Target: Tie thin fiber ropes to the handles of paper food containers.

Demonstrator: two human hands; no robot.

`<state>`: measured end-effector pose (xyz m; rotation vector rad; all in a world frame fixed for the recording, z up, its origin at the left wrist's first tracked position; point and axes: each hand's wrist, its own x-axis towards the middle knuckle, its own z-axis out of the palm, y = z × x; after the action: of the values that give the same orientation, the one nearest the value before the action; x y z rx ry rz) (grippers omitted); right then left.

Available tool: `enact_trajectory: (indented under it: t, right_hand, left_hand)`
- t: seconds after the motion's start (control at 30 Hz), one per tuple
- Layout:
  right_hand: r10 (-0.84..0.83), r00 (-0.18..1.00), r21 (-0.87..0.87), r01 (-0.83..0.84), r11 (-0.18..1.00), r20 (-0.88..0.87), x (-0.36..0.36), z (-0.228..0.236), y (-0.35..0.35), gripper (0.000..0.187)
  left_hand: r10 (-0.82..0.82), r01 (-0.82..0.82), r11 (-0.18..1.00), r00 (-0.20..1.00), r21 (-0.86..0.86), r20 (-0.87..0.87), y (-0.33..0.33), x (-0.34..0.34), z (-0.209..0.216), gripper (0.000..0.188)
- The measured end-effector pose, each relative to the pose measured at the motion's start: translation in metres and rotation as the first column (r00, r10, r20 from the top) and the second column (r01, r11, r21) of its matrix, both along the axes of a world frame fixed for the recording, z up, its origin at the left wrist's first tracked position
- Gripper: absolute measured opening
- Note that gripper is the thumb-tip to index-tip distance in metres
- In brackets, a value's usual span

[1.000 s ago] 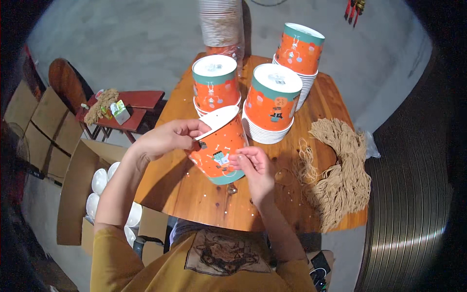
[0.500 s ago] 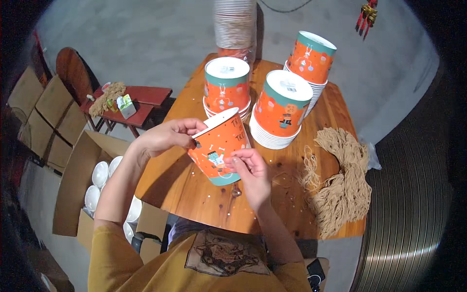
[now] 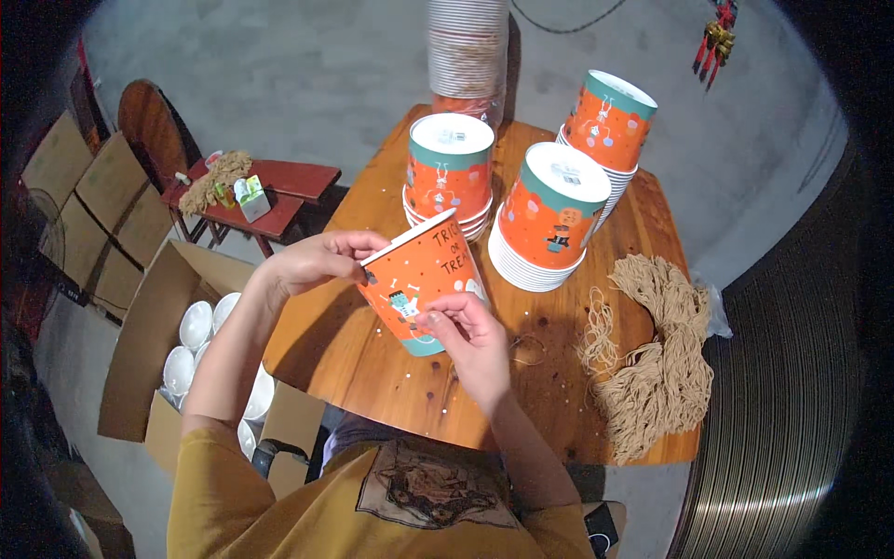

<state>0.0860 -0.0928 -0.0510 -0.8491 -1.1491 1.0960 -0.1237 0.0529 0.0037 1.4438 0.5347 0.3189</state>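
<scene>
An orange paper bucket (image 3: 416, 279) with a green base band and cartoon print is tilted in front of me, above the table. My left hand (image 3: 326, 259) grips its rim, thumb outside and the other fingers over the edge. Against the bucket's side, my right hand (image 3: 470, 340) is closed in a pinch. A thin pale line curves below its fingertips; whatever they hold is too small to make out. Behind stand upside-down stacks of like buckets: a left stack (image 3: 451, 172), a middle stack (image 3: 551, 210) and a right stack (image 3: 610, 121).
A bundle of tan cords (image 3: 666, 401) lies on the wooden table (image 3: 372, 382), beside a few loose strands (image 3: 599, 331). A tall wrapped stack (image 3: 466, 51) rises at the back. To the left are a cardboard box (image 3: 140, 345) of white-looking cups and a red bench (image 3: 298, 177).
My right fingertips have moved slightly left across the bucket's side. The bucket has turned a little, showing more of its lettering. My left hand keeps its hold, and the view has shifted slightly.
</scene>
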Motion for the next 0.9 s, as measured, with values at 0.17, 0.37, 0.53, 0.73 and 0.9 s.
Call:
enact_trajectory:
  t: [0.17,0.37,0.53,0.73,0.9]
  right_hand:
    - [-0.044,0.999,-0.025,0.044,0.999,0.015,0.008,0.0,0.006,0.01]
    - [-0.27,0.963,-0.026,0.27,0.963,0.003,0.033,0.002,0.028,0.012]
    - [-0.315,0.949,0.006,0.315,0.949,0.022,0.044,0.007,0.033,0.014]
    - [-0.343,0.938,-0.014,0.344,0.939,0.045,0.049,0.004,0.034,0.013]
    - [-0.332,0.938,-0.086,0.34,0.936,0.096,0.055,-0.012,0.037,0.012]
  left_hand:
    - [-0.012,0.016,0.998,0.997,-0.053,0.07,-0.002,0.007,0.002,0.049]
    - [0.033,-0.022,0.993,0.995,-0.119,0.092,0.0,0.029,0.009,0.047]
    - [0.01,0.003,0.993,0.994,-0.117,0.112,-0.001,0.034,0.01,0.042]
    - [-0.001,0.013,0.992,0.995,-0.125,0.095,0.0,0.038,0.005,0.036]
    - [-0.011,0.011,0.995,1.0,-0.104,0.0,-0.008,0.051,0.008,0.022]
